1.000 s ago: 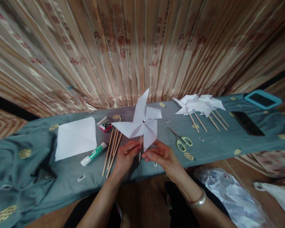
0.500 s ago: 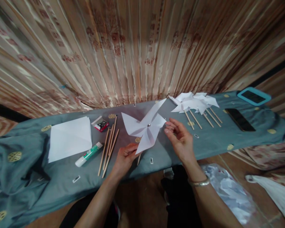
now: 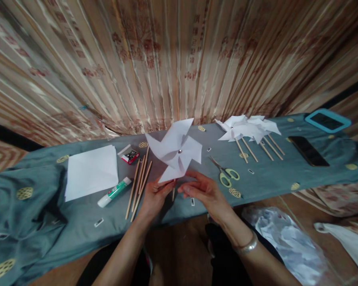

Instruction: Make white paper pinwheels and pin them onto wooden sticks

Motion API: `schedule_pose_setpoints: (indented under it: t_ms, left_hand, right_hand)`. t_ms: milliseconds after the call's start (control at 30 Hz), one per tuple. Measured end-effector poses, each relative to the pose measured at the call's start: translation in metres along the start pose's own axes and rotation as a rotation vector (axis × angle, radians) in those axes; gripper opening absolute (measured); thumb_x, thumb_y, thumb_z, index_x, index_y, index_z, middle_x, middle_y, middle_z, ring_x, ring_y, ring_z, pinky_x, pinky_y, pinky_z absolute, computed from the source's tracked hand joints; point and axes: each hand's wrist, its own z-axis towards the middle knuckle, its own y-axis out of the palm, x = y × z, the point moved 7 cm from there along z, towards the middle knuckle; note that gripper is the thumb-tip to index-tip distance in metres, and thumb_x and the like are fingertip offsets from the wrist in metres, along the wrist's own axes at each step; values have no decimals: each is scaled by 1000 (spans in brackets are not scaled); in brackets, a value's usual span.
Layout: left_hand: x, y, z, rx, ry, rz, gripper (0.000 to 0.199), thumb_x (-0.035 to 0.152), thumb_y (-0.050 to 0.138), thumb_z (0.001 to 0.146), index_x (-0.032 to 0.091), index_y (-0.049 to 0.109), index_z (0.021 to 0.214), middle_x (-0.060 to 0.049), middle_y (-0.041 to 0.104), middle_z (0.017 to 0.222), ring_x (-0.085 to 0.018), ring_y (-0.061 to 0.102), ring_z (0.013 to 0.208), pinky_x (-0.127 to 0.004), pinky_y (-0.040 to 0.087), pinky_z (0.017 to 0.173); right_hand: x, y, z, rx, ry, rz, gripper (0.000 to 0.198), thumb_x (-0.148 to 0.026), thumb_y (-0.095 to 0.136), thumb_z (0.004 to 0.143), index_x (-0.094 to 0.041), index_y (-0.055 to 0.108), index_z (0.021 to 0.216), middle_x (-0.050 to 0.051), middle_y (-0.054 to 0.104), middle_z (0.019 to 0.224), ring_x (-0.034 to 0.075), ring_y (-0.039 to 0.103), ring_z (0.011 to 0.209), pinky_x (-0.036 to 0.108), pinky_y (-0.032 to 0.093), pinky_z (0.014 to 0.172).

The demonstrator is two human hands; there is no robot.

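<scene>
While the left hand (image 3: 155,198) pinches the pinwheel (image 3: 179,147) by its stick (image 3: 173,194), between loose sticks (image 3: 141,188) and scissors (image 3: 222,169), the parted fingers (image 3: 191,192) of the right hand (image 3: 208,195) could brush and crease the near blade (image 3: 172,171)

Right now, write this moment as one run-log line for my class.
left hand: holding stick of white pinwheel; right hand: beside pinwheel, contact unclear; scissors: on cloth, right of pinwheel; glue stick: left of hands

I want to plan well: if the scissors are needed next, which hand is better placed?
Probably the right hand: it is nearer the scissors, while the left hand holds the pinwheel by its stick.
</scene>
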Motion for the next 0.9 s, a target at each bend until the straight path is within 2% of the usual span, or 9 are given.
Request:
schedule_pose_setpoints:
  t_ms: [100,233,300,367,467,533,700,833,900]
  left_hand:
    - [-1,-5,1,44,-10,-28,21,32,77,65,19,80,83,-7,79,89,-23,70,85,-33,53,84]
    - [2,-4,1,27,24,-19,21,31,77,66,21,80,84,-7,78,95,-23,69,93,-34,51,90]
    - [2,-3,1,20,27,-2,20,31,77,66,21,80,82,-7,78,93,-23,69,92,-34,52,89]
    - [1,0,0,3,22,11,18,31,77,66,21,80,81,-6,78,90,-23,69,89,-33,53,86]
    - [-2,6,-2,-49,17,14,18,30,76,68,23,81,83,-5,77,90,-22,68,89,-32,52,85]
    - [-5,9,-3,-70,9,20,18,30,76,69,23,81,85,-5,77,90,-22,68,89,-32,51,85]
    - [-4,12,-3,-86,16,33,18,30,76,69,22,81,85,-6,77,89,-22,68,88,-32,51,84]
    - [-2,8,-3,-65,21,26,18,32,74,72,21,81,85,-5,76,90,-21,67,87,-31,51,84]
    - [-4,5,-2,-36,-2,29,19,33,75,71,21,81,85,-5,77,88,-21,67,83,-31,51,82]
  right_hand:
    - [0,-6,0,-2,17,-77,42,-44,84,64,-20,71,95,2,75,70,12,65,61,26,51,61]
    - [-16,-44,5,157,-77,-237,38,-52,82,63,-18,71,75,0,68,56,12,59,53,25,46,53]
    - [-27,-62,6,287,-179,-264,40,-54,82,62,-19,70,79,0,69,60,13,62,57,27,49,57]
    - [-36,-71,4,381,-302,-247,44,-52,83,61,-22,70,90,2,74,75,15,66,69,30,52,67]
    - [-41,-67,3,382,-420,-247,51,-46,85,62,-25,67,104,3,74,94,16,66,79,34,53,79]
    - [-40,-61,3,367,-436,-266,50,-43,85,63,-25,67,106,1,73,89,14,64,74,33,53,78]
    - [-31,-51,7,343,-322,-175,49,-41,85,62,-24,67,105,-3,72,69,14,63,64,30,52,67]
    - [-15,-26,6,145,-94,47,53,-40,89,56,-24,69,103,-3,73,69,13,65,63,27,52,65]
    - [-9,-15,4,33,-1,63,51,-42,88,57,-22,71,101,-1,74,69,12,64,60,26,51,62]
